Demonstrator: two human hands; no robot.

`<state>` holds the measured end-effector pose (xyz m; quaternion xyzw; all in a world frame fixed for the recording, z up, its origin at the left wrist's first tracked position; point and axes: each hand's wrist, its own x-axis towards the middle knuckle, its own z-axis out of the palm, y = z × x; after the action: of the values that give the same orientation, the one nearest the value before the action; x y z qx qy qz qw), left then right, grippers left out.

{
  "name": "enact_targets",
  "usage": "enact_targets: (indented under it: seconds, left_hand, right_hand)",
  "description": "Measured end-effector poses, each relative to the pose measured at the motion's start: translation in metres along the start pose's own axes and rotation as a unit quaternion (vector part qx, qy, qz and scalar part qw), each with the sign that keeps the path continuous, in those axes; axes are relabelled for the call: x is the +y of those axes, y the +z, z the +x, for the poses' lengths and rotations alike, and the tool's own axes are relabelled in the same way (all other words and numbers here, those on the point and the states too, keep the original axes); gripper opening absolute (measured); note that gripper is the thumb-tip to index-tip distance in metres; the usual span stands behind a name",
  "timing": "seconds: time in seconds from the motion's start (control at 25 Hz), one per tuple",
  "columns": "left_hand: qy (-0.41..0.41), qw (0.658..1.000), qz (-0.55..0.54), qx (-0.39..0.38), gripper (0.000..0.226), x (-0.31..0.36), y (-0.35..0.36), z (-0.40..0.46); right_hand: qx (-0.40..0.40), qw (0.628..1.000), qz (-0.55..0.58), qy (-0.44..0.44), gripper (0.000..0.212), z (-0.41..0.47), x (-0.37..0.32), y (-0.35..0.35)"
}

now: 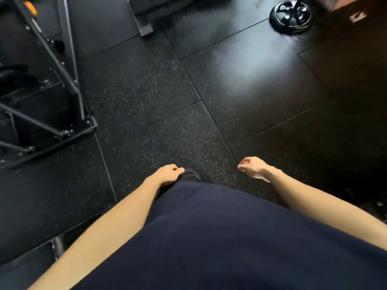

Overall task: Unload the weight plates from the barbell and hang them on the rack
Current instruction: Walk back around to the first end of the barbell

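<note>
I look straight down at a dark rubber gym floor. My left hand (pixel 168 174) hangs by my hip with fingers curled and nothing in it. My right hand (pixel 252 167) hangs a little out from my body, its fingers loosely curled, also holding nothing. A black weight plate (pixel 290 16) with spoke-like grip holes sits at the top right, far from both hands, with a dark post rising through its middle. No barbell shows in this view.
A black steel frame (pixel 69 84) with angled struts stands on the left, its base corner at mid-left. Another dark machine base (pixel 144 28) sits at top centre. Speckled floor tiles (pixel 146 97) stretch between them. My dark shirt fills the bottom.
</note>
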<state>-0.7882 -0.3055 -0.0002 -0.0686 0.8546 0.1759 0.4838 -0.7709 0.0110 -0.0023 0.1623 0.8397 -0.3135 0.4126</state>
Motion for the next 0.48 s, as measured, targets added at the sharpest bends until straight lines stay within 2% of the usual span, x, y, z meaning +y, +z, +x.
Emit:
enact_targets:
  seconds: [0.16, 0.28, 0.48]
  left_hand:
    - [0.026, 0.998, 0.038, -0.050, 0.045, 0.068, -0.081, 0.073]
    - [0.059, 0.994, 0.072, -0.057, 0.036, 0.122, -0.154, 0.145]
    - [0.095, 0.972, 0.196, -0.087, 0.045, 0.239, -0.282, 0.236]
  right_hand:
    - [0.026, 0.998, 0.049, 0.022, 0.033, 0.064, -0.026, -0.070]
    - [0.043, 0.994, 0.084, 0.049, 0.032, 0.122, -0.046, -0.125]
    - [0.099, 0.976, 0.167, 0.100, 0.024, 0.185, -0.073, -0.227]
